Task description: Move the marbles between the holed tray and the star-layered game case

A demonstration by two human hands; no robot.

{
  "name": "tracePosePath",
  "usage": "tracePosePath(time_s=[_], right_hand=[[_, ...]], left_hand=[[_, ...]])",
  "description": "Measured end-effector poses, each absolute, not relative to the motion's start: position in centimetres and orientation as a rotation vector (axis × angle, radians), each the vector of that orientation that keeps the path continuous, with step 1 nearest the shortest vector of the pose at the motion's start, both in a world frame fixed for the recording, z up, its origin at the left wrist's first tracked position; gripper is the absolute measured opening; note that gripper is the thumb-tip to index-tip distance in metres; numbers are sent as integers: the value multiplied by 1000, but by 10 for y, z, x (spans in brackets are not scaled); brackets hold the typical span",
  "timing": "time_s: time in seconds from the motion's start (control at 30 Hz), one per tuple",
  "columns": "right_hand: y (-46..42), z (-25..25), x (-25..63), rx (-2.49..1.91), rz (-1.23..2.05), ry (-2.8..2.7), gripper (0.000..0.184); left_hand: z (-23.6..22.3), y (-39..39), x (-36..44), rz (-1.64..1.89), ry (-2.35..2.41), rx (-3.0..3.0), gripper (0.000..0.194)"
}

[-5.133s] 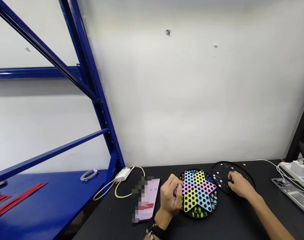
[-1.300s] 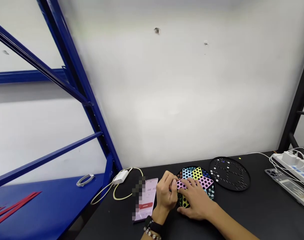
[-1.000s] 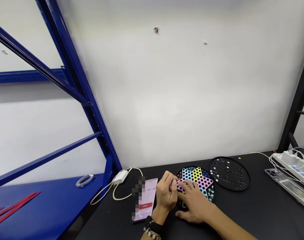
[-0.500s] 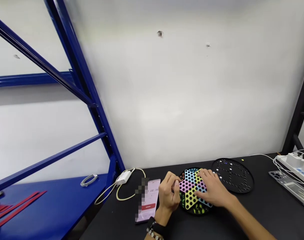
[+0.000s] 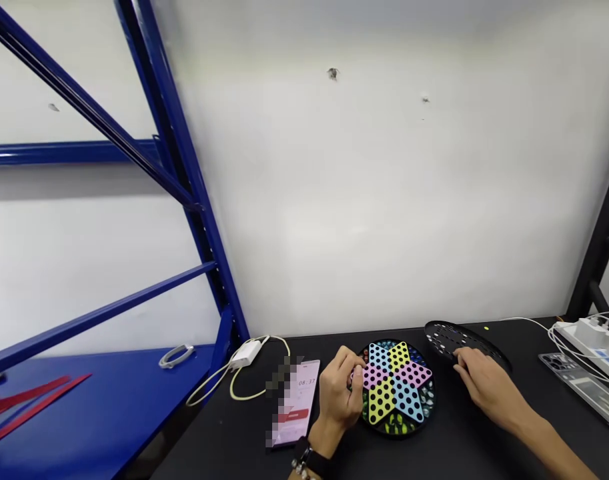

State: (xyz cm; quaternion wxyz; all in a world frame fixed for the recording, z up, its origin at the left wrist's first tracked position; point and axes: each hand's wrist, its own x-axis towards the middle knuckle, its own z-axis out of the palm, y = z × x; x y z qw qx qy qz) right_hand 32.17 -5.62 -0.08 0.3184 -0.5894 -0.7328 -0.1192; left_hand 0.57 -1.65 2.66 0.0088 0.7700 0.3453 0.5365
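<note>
A round Chinese checkers board (image 5: 395, 385) lies flat on the black table, its star of blue, yellow and pink points full of black holes. Coloured marbles (image 5: 397, 423) sit in the compartments around the star. My left hand (image 5: 340, 388) is closed at the board's left edge, fingers curled; what they hold, if anything, is hidden. To the right, my right hand (image 5: 484, 383) grips the near rim of a round black lid (image 5: 447, 337), which is tilted with its near side raised. A few small light spots show on the lid.
A phone (image 5: 299, 407) showing a timer lies left of my left hand. Behind it is a white adapter with a cable (image 5: 249, 353). At far right are a power strip (image 5: 591, 340) and another device (image 5: 579, 380). A blue rack (image 5: 189, 173) rises at left.
My right hand has left the board and moved right to the lid, which has gone from flat to tilted. My left hand stays closed at the board's left edge.
</note>
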Motion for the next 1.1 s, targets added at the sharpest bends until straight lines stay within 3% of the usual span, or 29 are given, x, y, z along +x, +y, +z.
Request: tracePosePath(time_s=[0.27,0.4,0.5,0.63,0.8,0.9,1.1], right_hand=[[-51,88,307,-1310,321,-1117,34],[-27,65,283,-1153,907,-989,39],[-7,26,263,-1155,1080,-947,37],[17,-13,251,-1279,1030,-1025,31],[41,-31,253,-1419,767,-1272,30],[46,-39,255,-1539,656,-1444,29],[30,-38,258,-1704,326,-1758,33]], left_hand=[[24,-14,3,1642,1158,2374,27],[28,-14,1,1644,1288,2306,33],[31,-11,-4,1485,1505,2183,41],[31,-5,-7,1180,1755,2038,48],[23,-3,-1,751,1894,2095,29],[16,-4,2,483,1926,2186,44],[4,-5,5,376,1906,2273,48]])
